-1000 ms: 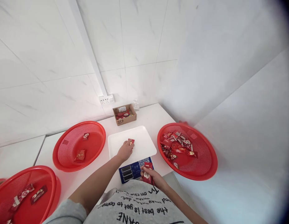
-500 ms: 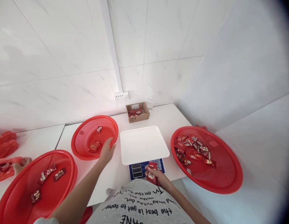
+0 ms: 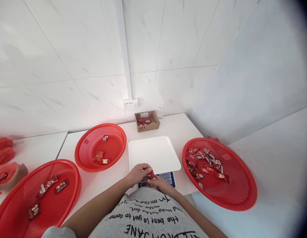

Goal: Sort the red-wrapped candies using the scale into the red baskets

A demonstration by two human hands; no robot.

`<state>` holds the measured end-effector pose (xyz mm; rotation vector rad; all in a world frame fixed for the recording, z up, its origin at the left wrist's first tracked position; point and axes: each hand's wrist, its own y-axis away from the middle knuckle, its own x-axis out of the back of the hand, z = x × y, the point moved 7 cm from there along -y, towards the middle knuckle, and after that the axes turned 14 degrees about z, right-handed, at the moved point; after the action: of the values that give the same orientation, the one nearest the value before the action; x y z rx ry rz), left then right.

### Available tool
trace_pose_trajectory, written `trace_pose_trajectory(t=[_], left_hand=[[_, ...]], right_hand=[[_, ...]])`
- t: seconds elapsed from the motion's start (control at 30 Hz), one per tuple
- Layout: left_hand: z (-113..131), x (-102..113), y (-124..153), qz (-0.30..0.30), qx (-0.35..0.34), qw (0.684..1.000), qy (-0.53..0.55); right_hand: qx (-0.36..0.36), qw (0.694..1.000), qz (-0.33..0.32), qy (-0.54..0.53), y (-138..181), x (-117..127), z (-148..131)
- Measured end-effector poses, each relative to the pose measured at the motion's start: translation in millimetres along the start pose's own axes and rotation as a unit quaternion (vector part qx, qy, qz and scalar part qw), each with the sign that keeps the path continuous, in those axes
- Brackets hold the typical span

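My left hand (image 3: 139,173) is closed, its thumb and fingers pinching the top of a red snack packet (image 3: 152,174) over the front of the weighing scale (image 3: 166,178). Close beside it, my right hand (image 3: 163,185) is closed round the lower part of red packaging just in front of my shirt. Whether the hands share one packet or hold several, I cannot tell, as fingers cover most of it. Behind the hands lies the scale's bare white tray (image 3: 153,152); my hands and the tray partly hide the scale's blue panel.
At right stands a red basket (image 3: 242,185) with many red packets. Two more red baskets, one farther back (image 3: 80,145) and one nearer (image 3: 75,195), hold a few packets each. A cardboard box (image 3: 149,127) sits near the wall. Another person's hand (image 3: 18,177) is at a red bag far left.
My left hand has come right from the back-left basket to meet my right hand at the packet. The other person's hand has shifted slightly left at the red bag.
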<state>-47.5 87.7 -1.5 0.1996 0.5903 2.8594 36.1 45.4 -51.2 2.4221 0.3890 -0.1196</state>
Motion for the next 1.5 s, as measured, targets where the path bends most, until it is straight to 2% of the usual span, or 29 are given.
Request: trace_pose_trajectory(t=[0.1,0.27,0.37,0.47,0.6,0.67,0.77,0.83,0.97,1.03,1.1,1.17,1.27,1.4,1.5], left_hand=[[3,11,-8,0.040,-0.008,0.999,-0.010],[3,-7,-2,-0.070,0.006,0.996,-0.054],[1,-13,1,-0.076,0.007,0.996,-0.037],[1,-4,-9,-0.018,0.008,1.000,-0.008],[1,25,-29,0.102,0.047,0.991,0.072],[-4,35,-33,0.131,0.089,0.983,0.090],[-13,40,-24,0.158,0.131,0.977,0.055],[-15,30,-12,0.121,0.115,0.986,0.008],[-14,-5,15,-0.016,0.039,0.998,-0.051],[-14,-11,22,-0.026,-0.003,0.996,-0.082],[-18,-11,24,-0.019,-0.003,0.996,-0.088],[-23,-6,22,0.004,0.021,0.998,-0.062],[-24,12,12,0.083,0.024,0.996,-0.025],[-20,40,-8,0.163,0.010,0.986,0.021],[-17,60,-19,0.225,-0.036,0.972,-0.062]], right_hand=[[-0.012,0.999,0.016,-0.032,-2,5,8],[0.015,0.999,0.013,-0.030,4,7,4],[0.015,0.999,0.013,-0.035,6,6,2],[0.000,0.998,0.022,-0.062,6,7,5],[-0.006,0.997,0.018,-0.069,8,7,9],[-0.010,0.997,0.020,-0.075,8,8,11],[-0.009,0.996,0.028,-0.089,6,10,14],[-0.007,0.993,0.032,-0.113,4,11,16],[0.017,0.988,0.031,-0.148,1,11,19],[0.028,0.991,0.030,-0.126,0,10,22],[0.024,0.995,0.035,-0.089,-3,11,27],[0.019,0.996,0.054,-0.072,-8,14,30],[0.009,0.992,0.069,-0.108,-12,16,29],[-0.054,0.982,0.074,-0.168,-8,15,29],[-0.067,0.981,0.110,-0.147,-2,21,22]])
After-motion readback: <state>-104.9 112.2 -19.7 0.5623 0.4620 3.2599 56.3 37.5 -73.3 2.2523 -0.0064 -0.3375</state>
